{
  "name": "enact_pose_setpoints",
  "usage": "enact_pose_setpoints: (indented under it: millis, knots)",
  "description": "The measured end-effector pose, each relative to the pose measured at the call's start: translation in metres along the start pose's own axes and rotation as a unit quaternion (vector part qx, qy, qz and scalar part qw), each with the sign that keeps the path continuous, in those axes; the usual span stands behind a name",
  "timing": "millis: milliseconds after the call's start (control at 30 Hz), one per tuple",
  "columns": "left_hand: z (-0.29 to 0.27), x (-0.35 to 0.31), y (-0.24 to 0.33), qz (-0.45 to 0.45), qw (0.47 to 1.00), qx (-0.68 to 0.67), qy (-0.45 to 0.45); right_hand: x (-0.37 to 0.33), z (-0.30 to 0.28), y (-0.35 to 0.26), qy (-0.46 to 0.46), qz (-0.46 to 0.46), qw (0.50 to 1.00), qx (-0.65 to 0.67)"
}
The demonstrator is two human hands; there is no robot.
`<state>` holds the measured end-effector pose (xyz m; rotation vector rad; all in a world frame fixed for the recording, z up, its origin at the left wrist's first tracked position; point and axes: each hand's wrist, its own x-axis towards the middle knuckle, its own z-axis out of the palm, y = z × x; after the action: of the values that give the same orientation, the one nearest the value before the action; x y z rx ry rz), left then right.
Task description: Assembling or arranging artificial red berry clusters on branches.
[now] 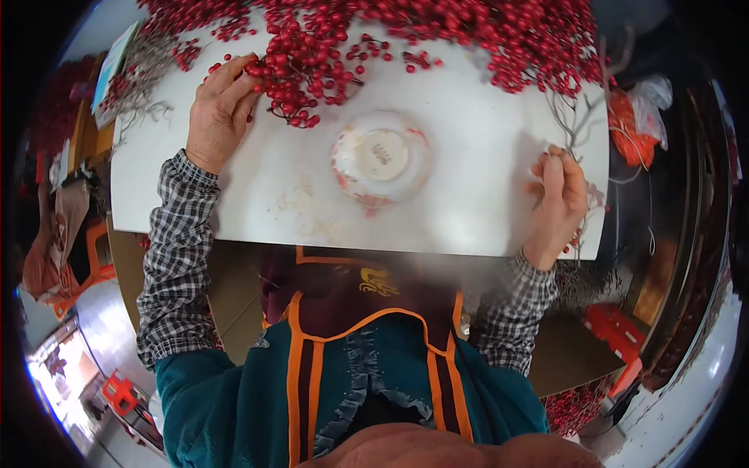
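My left hand (221, 113) is at the left part of the white table, its fingers closed on the edge of a sprig of red berries (300, 74). Over at the right edge, my right hand (558, 204) is curled, thumb and fingers pinched together. A small pale bit shows at its fingertips, too small to name. Thin bare grey twigs (573, 117) stand just beyond that hand. Between my hands, an upturned pale bowl (417, 175) with red marks rests on the tabletop.
A large heap of red berry branches (499, 35) covers the table's far side. Grey twigs (152, 66) lie at the far left. Orange and clear plastic bags (628, 125) hang beyond the right edge. Cardboard (569, 351) and a red stool (616, 335) are below the table.
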<state>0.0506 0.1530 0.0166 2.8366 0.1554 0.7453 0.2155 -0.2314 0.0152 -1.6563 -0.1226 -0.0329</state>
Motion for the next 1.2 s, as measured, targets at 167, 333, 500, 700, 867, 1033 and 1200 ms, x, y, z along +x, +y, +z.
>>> enact_pose_setpoints:
  millis: [167, 333, 500, 700, 867, 1033, 1200]
  knots:
    - [-0.008, -0.034, -0.007, -0.151, 0.961, -0.202, 0.116, -0.031, 0.010, -0.011, -0.079, -0.001, 0.997, 0.012]
    - [-0.022, -0.046, -0.009, -0.226, 0.871, -0.410, 0.149, -0.042, 0.015, -0.018, -0.129, -0.030, 0.991, 0.027]
    - [-0.026, -0.058, -0.005, -0.290, 0.839, -0.434, 0.157, -0.048, 0.016, -0.012, -0.130, -0.045, 0.989, 0.061]
    - [-0.023, -0.083, -0.006, -0.210, 0.961, 0.065, 0.168, -0.056, 0.012, -0.014, -0.136, -0.051, 0.989, 0.018]
    - [-0.026, -0.107, -0.001, -0.314, 0.928, -0.091, 0.181, -0.062, 0.011, -0.019, -0.168, -0.047, 0.985, -0.013]
    - [-0.042, -0.094, 0.027, -0.328, 0.919, -0.078, 0.205, -0.073, 0.018, -0.025, -0.254, -0.029, 0.964, -0.074]
    - [-0.060, -0.058, 0.075, -0.322, 0.846, -0.418, 0.074, -0.079, 0.035, -0.033, -0.351, 0.019, 0.934, -0.070]
